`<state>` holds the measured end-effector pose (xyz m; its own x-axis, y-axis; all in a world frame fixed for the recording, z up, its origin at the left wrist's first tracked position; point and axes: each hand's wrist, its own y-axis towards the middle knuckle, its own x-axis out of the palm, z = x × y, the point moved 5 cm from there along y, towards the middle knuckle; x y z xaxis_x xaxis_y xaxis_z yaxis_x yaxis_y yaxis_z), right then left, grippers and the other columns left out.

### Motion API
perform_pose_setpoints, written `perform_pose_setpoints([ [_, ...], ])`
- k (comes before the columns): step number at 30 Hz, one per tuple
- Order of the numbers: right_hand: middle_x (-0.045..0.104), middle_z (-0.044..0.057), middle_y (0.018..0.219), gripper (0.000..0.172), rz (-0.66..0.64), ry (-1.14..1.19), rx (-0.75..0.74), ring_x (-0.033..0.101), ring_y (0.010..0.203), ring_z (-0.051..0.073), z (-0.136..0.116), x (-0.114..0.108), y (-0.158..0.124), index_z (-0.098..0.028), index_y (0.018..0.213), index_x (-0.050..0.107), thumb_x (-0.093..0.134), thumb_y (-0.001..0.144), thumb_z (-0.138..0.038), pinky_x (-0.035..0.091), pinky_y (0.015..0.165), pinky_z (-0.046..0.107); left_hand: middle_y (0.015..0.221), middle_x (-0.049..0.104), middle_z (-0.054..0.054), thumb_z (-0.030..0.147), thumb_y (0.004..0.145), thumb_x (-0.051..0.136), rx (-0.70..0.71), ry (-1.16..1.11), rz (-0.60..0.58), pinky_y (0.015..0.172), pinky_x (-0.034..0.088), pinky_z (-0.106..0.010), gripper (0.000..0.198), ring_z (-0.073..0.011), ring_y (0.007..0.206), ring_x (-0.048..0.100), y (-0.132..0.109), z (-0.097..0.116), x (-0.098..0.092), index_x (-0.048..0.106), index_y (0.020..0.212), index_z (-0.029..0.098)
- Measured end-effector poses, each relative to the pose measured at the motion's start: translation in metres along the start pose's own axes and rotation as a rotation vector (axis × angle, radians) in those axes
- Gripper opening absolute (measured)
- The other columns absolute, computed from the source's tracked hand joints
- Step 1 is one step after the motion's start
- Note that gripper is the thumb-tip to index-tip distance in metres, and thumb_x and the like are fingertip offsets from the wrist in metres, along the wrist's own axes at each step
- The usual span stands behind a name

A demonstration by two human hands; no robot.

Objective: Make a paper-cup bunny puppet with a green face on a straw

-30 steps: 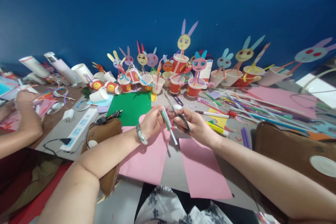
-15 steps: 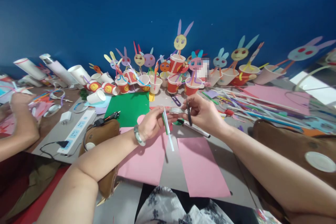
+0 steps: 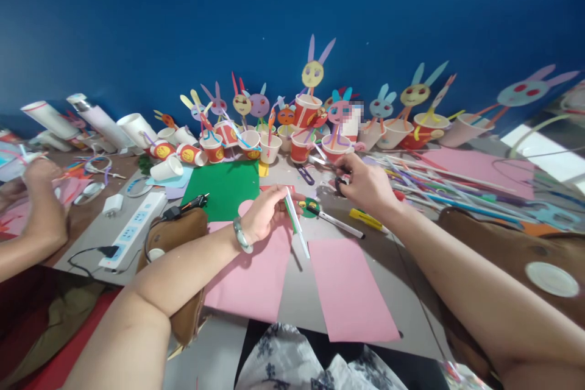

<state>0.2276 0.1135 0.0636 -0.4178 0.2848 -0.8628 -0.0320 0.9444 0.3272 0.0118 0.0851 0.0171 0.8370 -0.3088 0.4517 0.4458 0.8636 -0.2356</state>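
Observation:
My left hand, a bracelet at its wrist, is closed around a few thin white and green sticks that slant down toward me; their exact kind is unclear. Farther right, my right hand grips a pair of scissors by the black handles, its blades reaching up and left toward the cups. What looks like a roll of clear tape lies by those fingers, partly hidden. Between my hands on the table are a green paper piece with yellow marks, a black-and-white marker and a yellow cutter.
Paper cups with rabbit-face figures line the blue wall. Pink sheets and a green sheet lie in front. Colourful sticks are heaped at right. A power strip and another person's hand are at left.
My right hand has moved right and away from my left hand, taking the scissors along. The yellow cutter has come into view. My left hand keeps the sticks, now tilted a little more.

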Motion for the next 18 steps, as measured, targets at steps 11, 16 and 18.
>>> perform_pose_setpoints([
  [11,0.071,0.013,0.11,0.038,-0.164,-0.441,-0.097,0.066,0.086,0.027,0.001,0.03,-0.004,-0.018,0.124,0.057,0.048,0.087,-0.02,0.021,0.055,0.033,0.08,0.073,-0.007,0.04,0.08,0.072,0.015,0.018,-0.017,0.064,0.052,-0.028,0.028,-0.0171,0.07,0.069,-0.005,0.002,0.006,0.057,0.085,0.017],
  [16,0.071,0.012,0.114,0.041,-0.195,-0.427,-0.089,0.067,0.087,0.026,0.002,0.032,-0.003,-0.02,0.126,0.056,0.052,0.086,-0.022,0.023,0.056,0.032,0.082,0.074,-0.008,0.04,0.075,0.077,0.009,0.051,-0.018,0.063,0.053,-0.029,0.032,-0.0168,0.067,0.068,-0.004,0.0,0.005,0.057,0.083,0.016],
  [18,0.071,0.012,0.116,0.04,-0.207,-0.431,-0.091,0.067,0.088,0.026,0.001,0.032,-0.004,-0.02,0.126,0.056,0.053,0.087,-0.024,0.024,0.056,0.032,0.083,0.074,-0.008,0.04,0.075,0.077,0.004,0.057,-0.015,0.063,0.053,-0.029,0.032,-0.0163,0.066,0.068,-0.004,0.0,0.004,0.058,0.082,0.016],
])
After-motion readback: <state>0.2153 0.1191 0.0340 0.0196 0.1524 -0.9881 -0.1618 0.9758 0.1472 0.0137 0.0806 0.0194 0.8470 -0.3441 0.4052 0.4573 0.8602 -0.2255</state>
